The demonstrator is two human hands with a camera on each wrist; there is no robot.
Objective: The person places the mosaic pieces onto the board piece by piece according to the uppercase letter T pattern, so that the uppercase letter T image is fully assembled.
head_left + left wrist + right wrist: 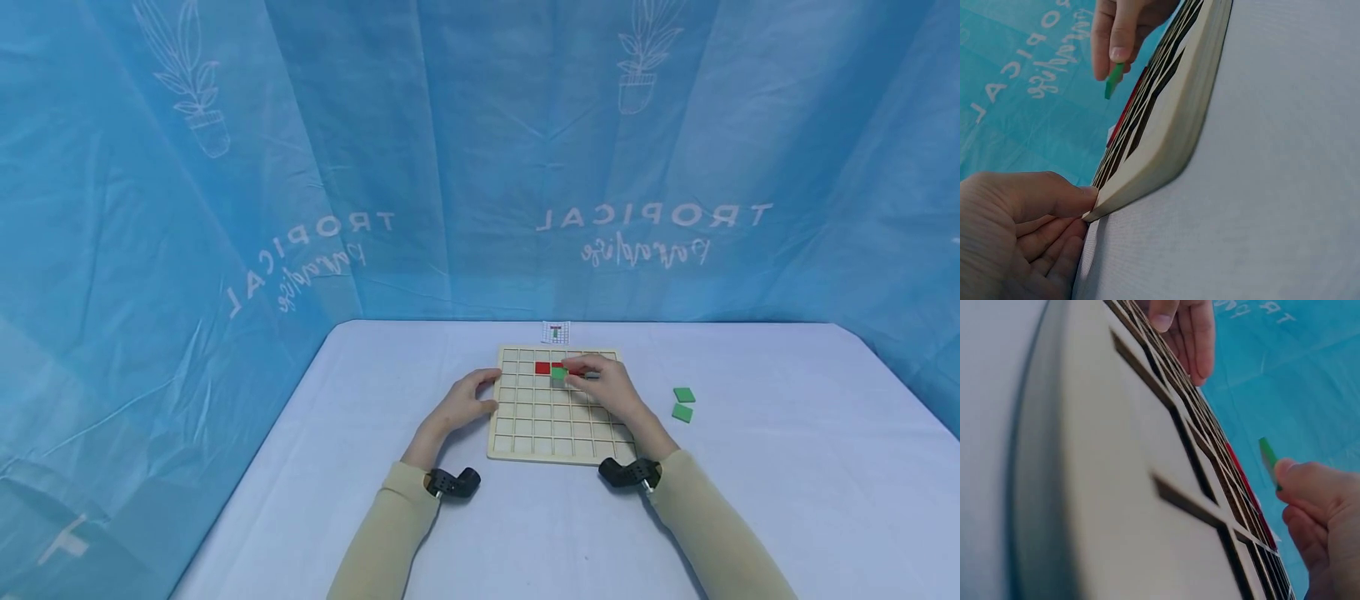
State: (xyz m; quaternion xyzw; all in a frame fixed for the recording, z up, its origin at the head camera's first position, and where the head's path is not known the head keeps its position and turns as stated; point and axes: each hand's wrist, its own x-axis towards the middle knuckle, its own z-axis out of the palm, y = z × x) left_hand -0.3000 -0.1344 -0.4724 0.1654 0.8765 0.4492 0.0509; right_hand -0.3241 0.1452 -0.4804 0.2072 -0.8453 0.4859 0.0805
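Note:
A pale wooden grid board [525, 423] lies flat on the table, divided into square cells. My left hand [463, 402] holds its left edge, thumb at the rim and fingers curled beside it in the left wrist view. My right hand [611, 389] pinches a green square tile [558, 373] between thumb and fingers. In the right wrist view this tile [1267, 459] is tilted and raised above the board. A red tile [542, 367] sits in a cell of an upper row. More red shows to its right, partly hidden by the green tile and my right hand.
Two green tiles [683, 394] lie on the white tablecloth [780, 467] right of the board. A small printed pattern card [556, 332] is behind the board, showing a T shape on a grid. A blue printed curtain [480, 167] hangs at the back and left.

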